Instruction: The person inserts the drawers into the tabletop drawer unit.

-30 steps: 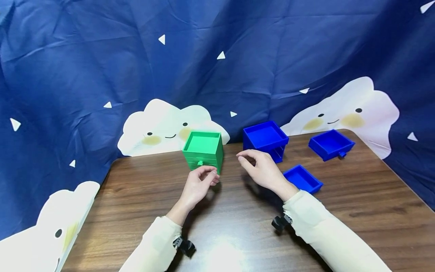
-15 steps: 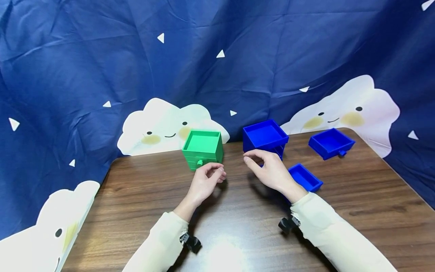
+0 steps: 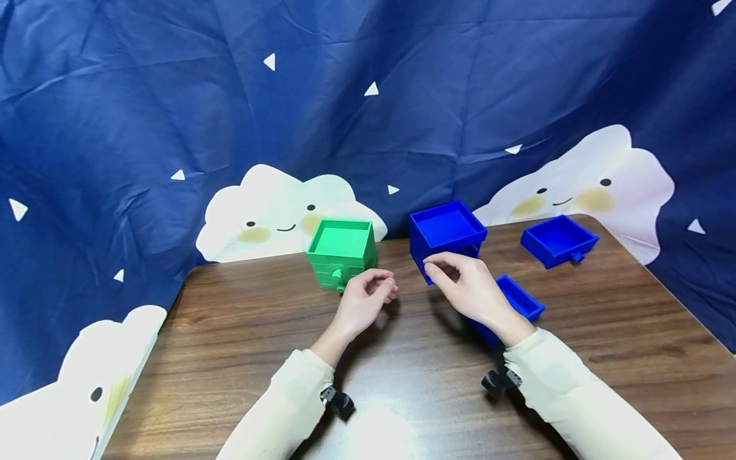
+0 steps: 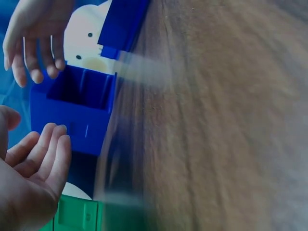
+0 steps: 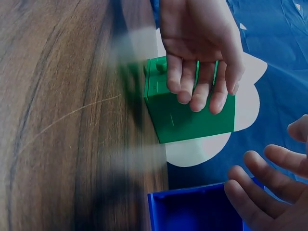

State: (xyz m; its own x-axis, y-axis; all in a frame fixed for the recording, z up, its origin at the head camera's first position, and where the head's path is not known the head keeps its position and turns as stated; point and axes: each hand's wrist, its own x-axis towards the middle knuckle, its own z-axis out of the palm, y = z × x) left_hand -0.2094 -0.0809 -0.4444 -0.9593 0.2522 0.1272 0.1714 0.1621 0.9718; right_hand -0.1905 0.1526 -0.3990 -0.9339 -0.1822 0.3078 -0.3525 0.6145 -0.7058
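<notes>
My left hand [image 3: 362, 303] hovers over the table just right of a small green drawer box [image 3: 339, 263], its fingers loosely bent around nothing. The green box has an open tray top and knobs on its front. My right hand [image 3: 474, 291], also holding nothing, hangs in front of a blue cabinet [image 3: 445, 230] and covers part of its front. In the left wrist view the cabinet's hollow front [image 4: 82, 89] shows an unfilled drawer bay. A blue drawer [image 3: 522, 299] lies on the table, partly hidden behind my right hand and wrist.
Another blue drawer [image 3: 559, 241] with a knob lies farther right, near the table's back edge. A dark blue cloth [image 3: 322, 96] with white clouds hangs behind the wooden table [image 3: 241, 345]. Each sleeve carries a small black camera [image 3: 339, 402].
Both hands have shifted right and slightly toward me. The left hand has uncovered more of the green box's front, including a lower knob. The boxes and drawers stay in place.
</notes>
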